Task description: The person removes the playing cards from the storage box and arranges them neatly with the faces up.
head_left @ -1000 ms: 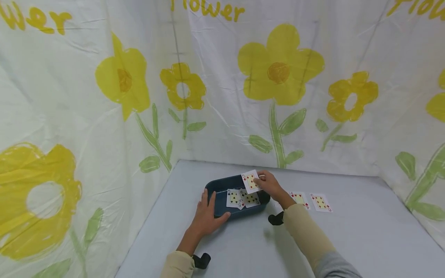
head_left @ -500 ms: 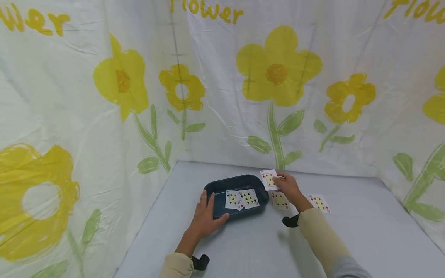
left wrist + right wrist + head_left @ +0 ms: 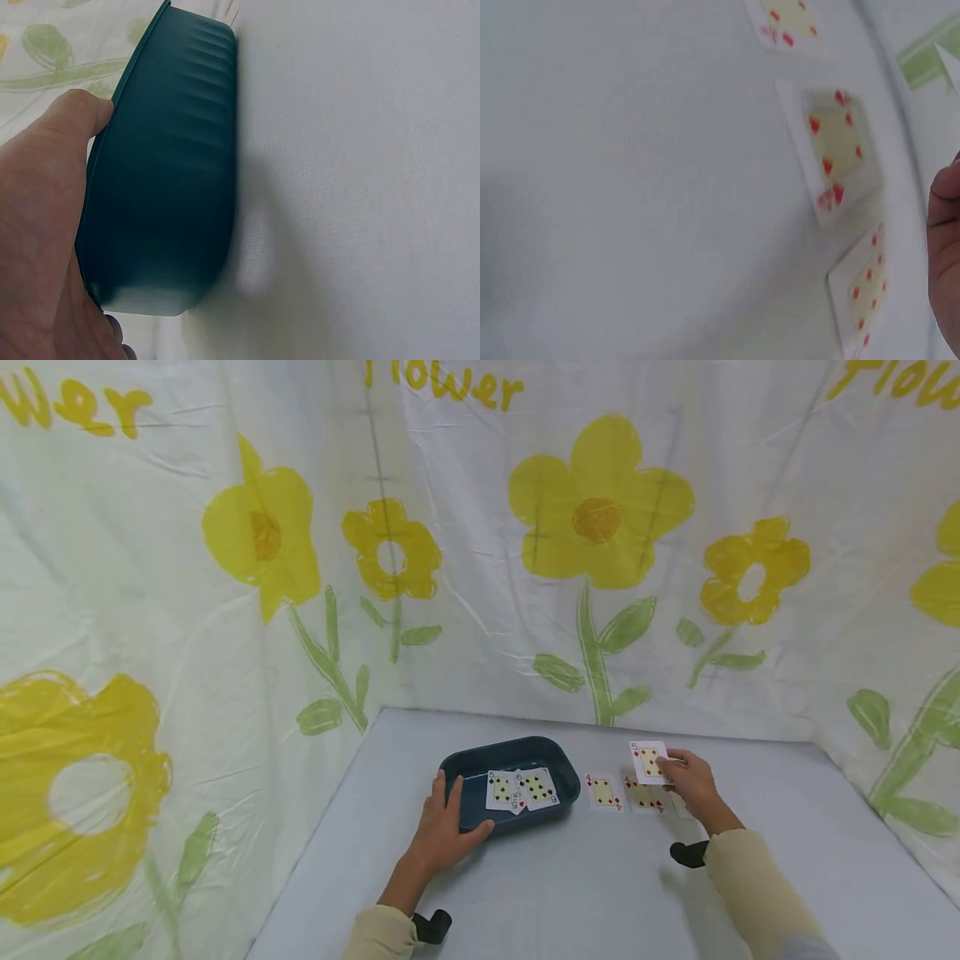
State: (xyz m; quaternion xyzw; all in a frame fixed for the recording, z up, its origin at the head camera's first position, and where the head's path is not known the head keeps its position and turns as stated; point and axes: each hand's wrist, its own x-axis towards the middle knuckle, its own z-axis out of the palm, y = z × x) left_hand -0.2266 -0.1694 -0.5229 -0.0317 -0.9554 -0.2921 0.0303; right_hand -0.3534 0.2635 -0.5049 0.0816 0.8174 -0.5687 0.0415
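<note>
My left hand (image 3: 444,837) rests on the left end of a dark blue-green tray (image 3: 502,755), fingers spread along the rim. In the left wrist view, the thumb touches the tray's upper edge. Inside the tray lie a five of spades (image 3: 500,790), a six of spades (image 3: 538,788) and a red five partly under them. Pinched in my right hand (image 3: 696,787), a five of diamonds (image 3: 647,762) hovers over the table. Below and beside it lie a four of diamonds (image 3: 602,792), a four of hearts (image 3: 645,796) and a six of diamonds (image 3: 868,292), mostly hidden in the head view.
The pale table (image 3: 555,893) stretches in front of the tray and to the right of the cards. A white curtain (image 3: 465,652) with yellow flowers closes off the back and sides. Black wrist devices (image 3: 433,927) show at both wrists.
My right hand has carried the five of diamonds from above the tray rightward, over the row of cards. The four of diamonds has come into full view. My left hand stays on the tray.
</note>
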